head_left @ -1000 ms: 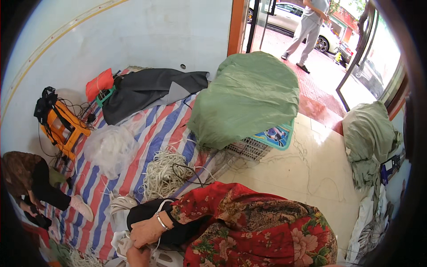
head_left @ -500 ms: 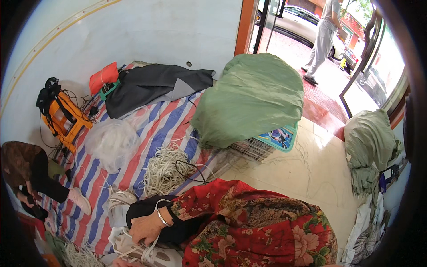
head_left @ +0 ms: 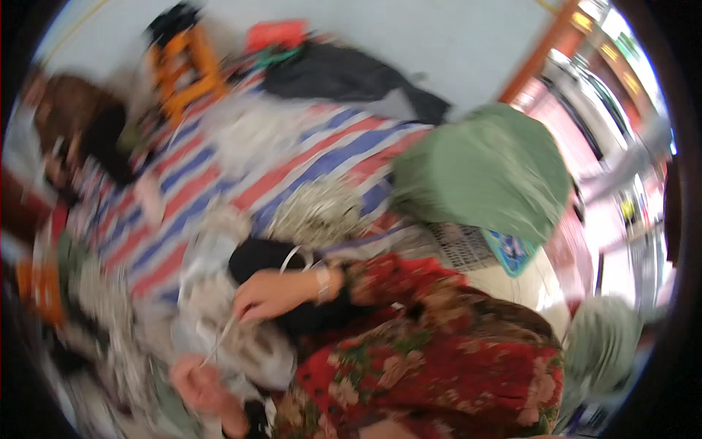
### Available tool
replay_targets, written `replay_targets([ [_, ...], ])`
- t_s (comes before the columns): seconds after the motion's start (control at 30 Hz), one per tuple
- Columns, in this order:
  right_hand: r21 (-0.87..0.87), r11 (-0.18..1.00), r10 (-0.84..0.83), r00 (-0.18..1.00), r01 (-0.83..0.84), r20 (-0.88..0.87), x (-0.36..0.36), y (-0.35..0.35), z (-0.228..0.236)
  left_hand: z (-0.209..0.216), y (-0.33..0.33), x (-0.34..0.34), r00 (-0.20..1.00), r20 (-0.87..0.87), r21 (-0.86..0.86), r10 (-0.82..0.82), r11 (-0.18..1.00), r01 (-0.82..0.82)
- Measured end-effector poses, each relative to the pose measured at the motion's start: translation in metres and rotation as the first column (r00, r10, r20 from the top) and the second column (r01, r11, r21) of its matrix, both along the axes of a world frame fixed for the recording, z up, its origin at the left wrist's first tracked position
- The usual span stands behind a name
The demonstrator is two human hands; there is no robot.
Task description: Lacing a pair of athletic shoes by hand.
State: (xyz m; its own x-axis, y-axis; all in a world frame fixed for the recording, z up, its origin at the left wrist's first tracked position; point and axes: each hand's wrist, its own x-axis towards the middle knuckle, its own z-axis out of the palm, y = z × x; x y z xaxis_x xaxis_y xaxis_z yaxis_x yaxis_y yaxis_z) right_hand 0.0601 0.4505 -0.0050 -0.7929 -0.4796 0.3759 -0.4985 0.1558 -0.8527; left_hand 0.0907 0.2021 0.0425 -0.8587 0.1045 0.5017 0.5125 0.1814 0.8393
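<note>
Between my two hands runs a thin white cord [head_left: 219, 342], pulled fairly straight. Its upper end is pinched in the fingers of my right hand [head_left: 274, 294], which has a band at the wrist. Lower down, my left hand [head_left: 201, 388] is curled round the cord's other end, though blur softens its fingers. A loop of pale cord [head_left: 295, 257] stands up just behind my right wrist. Below the hands are my black trouser leg [head_left: 267, 256] and a whitish shoe [head_left: 263, 356]. Red flowered cloth [head_left: 431, 344] covers my arm and lap.
A tangled heap of pale cord [head_left: 318, 212] lies on the striped sheet [head_left: 307, 164]. More cord strands [head_left: 110, 322] hang at the left, near another seated person [head_left: 88, 117]. A green-covered stack [head_left: 482, 172] stands beside the doorway; an orange chair [head_left: 186, 69] is by the wall.
The view has swung left and blurred. My right hand has risen off the shoe with the cord, and my left hand has come into fuller view, holding its other end.
</note>
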Motion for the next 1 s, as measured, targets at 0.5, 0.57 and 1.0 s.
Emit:
replay_targets([
  [0.5, 0.354, 0.924, -0.147, 0.989, 0.147, -0.027, 0.027, -0.032, -0.011, -0.011, 0.094, 0.012, 0.940, -0.223, -0.369, -0.260, 0.914, 0.166],
  [0.57, 0.405, 0.890, -0.201, 0.977, 0.211, -0.067, 0.016, -0.037, -0.007, -0.012, 0.095, 0.011, 0.956, -0.196, -0.309, -0.216, 0.939, 0.149],
  [1.0, 0.188, 0.979, -0.104, 0.989, 0.082, 0.109, 0.007, -0.028, 0.003, -0.011, 0.059, 0.009, 0.953, 0.143, 0.036, -0.266, 0.964, 0.264],
])
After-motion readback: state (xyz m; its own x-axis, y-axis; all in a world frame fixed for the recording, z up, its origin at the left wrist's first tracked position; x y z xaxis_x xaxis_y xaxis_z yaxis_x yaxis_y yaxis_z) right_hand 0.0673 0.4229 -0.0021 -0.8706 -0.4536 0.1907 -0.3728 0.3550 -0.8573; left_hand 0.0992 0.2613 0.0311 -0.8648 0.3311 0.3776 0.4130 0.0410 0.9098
